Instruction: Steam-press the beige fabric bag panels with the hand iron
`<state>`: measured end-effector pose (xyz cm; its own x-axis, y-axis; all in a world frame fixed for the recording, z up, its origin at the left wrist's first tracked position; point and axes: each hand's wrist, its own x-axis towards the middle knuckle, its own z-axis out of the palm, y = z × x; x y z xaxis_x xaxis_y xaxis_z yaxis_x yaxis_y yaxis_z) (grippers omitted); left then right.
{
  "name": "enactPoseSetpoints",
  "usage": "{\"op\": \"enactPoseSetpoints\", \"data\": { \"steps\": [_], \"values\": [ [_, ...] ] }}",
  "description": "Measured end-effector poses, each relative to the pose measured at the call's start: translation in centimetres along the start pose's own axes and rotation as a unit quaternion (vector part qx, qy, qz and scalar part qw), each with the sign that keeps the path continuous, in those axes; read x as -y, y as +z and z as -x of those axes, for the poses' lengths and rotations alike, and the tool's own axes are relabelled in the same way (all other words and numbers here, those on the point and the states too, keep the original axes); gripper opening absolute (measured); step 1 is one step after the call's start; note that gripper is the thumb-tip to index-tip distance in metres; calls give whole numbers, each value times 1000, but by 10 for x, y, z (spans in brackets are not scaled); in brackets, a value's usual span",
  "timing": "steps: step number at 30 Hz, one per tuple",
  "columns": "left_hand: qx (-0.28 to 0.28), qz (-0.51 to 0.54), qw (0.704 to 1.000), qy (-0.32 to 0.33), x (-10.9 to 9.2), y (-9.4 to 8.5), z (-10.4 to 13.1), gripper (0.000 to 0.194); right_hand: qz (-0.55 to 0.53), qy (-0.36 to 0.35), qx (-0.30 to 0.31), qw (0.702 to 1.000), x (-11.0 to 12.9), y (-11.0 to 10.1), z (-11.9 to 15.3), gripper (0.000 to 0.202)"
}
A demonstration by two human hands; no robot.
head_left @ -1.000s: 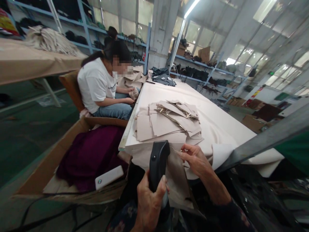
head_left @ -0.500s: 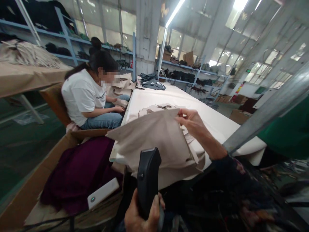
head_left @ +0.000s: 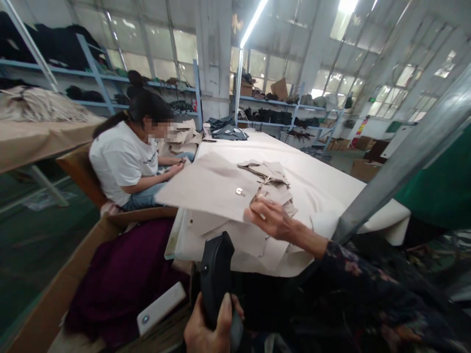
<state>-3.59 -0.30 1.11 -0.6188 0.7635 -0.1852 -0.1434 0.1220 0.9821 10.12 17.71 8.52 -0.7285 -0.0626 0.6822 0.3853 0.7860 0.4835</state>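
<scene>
At the bottom centre my left hand (head_left: pixel 211 323) is wrapped round a black handheld device (head_left: pixel 217 274), held upright below the table edge. My right hand (head_left: pixel 270 215) pinches the near right corner of a large beige fabric piece (head_left: pixel 206 184), which stretches to the left over the table. A small pale U-shaped mark or piece (head_left: pixel 239 191) shows on the fabric. Just beyond my right hand lies a heap of smaller beige pieces (head_left: pixel 279 171). More beige pieces (head_left: pixel 239 240) lie under the fabric at the table's near edge.
The white-covered table (head_left: pixel 312 171) runs away from me. A seated person (head_left: pixel 125 157) works at its left side. A cardboard box (head_left: pixel 47 284) with purple cloth (head_left: pixel 121 274) and a white phone-like object (head_left: pixel 162 306) stand at lower left. A metal post (head_left: pixel 397 157) slants at right.
My right hand has moved down and left with the fabric, which now lies flatter over the table and uncovers more of the smaller pieces. My left hand still holds the black device.
</scene>
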Motion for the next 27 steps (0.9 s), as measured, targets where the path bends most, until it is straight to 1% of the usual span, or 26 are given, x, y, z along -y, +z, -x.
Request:
{"op": "enactPoseSetpoints", "data": {
  "steps": [1, 2, 3, 5, 7, 9, 11, 12, 13, 14, 15, 16, 17, 18, 19, 20, 21, 22, 25, 26, 27],
  "values": [
    [6, -2, 1000, -8, 3, 0, -3, 30, -9, -7, 32, 999, 13, 9, 18, 17],
    [11, -1, 1000, -17, 5, -1, -6, 32, -19, 13, 51, 998, 25, 16, 33, 18],
    [14, 1, 1000, -25, 7, 0, -7, 33, -28, 37, 63, 997, 36, 21, 47, 18],
    [15, 3, 999, -32, 9, 0, -9, 34, -40, 92, 64, 993, 54, 30, 68, 20],
    [14, 2, 999, -32, 10, 1, -9, 34, -38, 152, 48, 986, 69, 38, 81, 21],
    [13, -6, 999, -35, 10, 2, -10, 34, -38, 231, 33, 972, 81, 45, 89, 21],
    [16, -17, 999, -38, 10, 2, -11, 34, -69, 323, 13, 944, 91, 50, 92, 23],
    [19, -22, 999, -40, 11, 2, -11, 34, -104, 370, 2, 923, 95, 52, 92, 24],
    [23, -26, 999, -41, 12, 2, -12, 34, -153, 421, -11, 894, 99, 52, 90, 25],
    [28, -29, 998, -41, 13, 2, -12, 34, -213, 477, -25, 852, 102, 52, 87, 25],
    [32, -31, 998, -42, 14, 1, -13, 34, -285, 535, -37, 795, 104, 51, 83, 26],
    [35, -31, 998, -43, 15, 1, -13, 34, -360, 590, -50, 721, 105, 49, 79, 26],
    [37, -31, 998, -45, 16, 1, -13, 33, -430, 638, -67, 635, 105, 48, 75, 26],
    [38, -30, 998, -48, 17, 1, -12, 33, -488, 673, -88, 548, 104, 47, 71, 26],
    [39, -31, 997, -51, 17, 1, -11, 32, -531, 694, -109, 474, 104, 46, 68, 26],
    [40, -33, 997, -53, 18, 1, -10, 31, -556, 704, -128, 423, 103, 46, 65, 26],
    [43, -36, 997, -53, 18, 2, -8, 31, -562, 710, -143, 400, 103, 47, 63, 26],
    [47, -39, 997, -52, 18, 3, -7, 30, -553, 715, -154, 399, 103, 48, 62, 25],
    [65, -38, 996, -49, 15, 9, -3, 30, -501, 724, -160, 447, 105, 55, 61, 22],
    [71, -36, 996, -49, 14, 11, -3, 29, -491, 724, -163, 457, 106, 57, 61, 21],
    [76, -32, 995, -48, 13, 13, -3, 29, -488, 723, -166, 460, 107, 58, 61, 21]
  ]
}}
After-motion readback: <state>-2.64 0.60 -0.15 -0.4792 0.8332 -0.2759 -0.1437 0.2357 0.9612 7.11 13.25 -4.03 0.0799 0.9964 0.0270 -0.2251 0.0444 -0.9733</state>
